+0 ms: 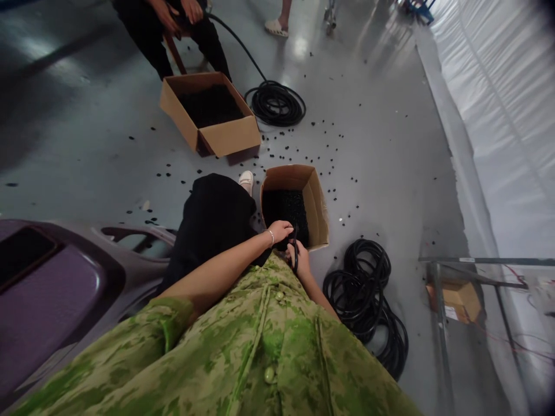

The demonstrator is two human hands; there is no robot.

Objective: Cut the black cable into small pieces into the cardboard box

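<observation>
My left hand (pixel 281 230), with a bracelet at the wrist, reaches over a small open cardboard box (pixel 318 208). Its fingers are pinched together near the tip of a slim black thing, and what they hold is too small to make out. Just below it, my right hand (pixel 300 259) is closed around that slim black thing (pixel 296 248), which stands out long and narrow; I cannot tell if it is a tool or a length of hose. Many small black pieces (pixel 284 208) fill the lower part of the box under both hands.
Coiled black hose (pixel 364 283) lies at my right. Ahead stand a larger box (pixel 229 136) of black pieces, another hose coil (pixel 277 104) and a seated person (pixel 169 34). A purple chair (pixel 56 312) holding a phone (pixel 26 254) is at left, a metal frame (pixel 440 300) at right.
</observation>
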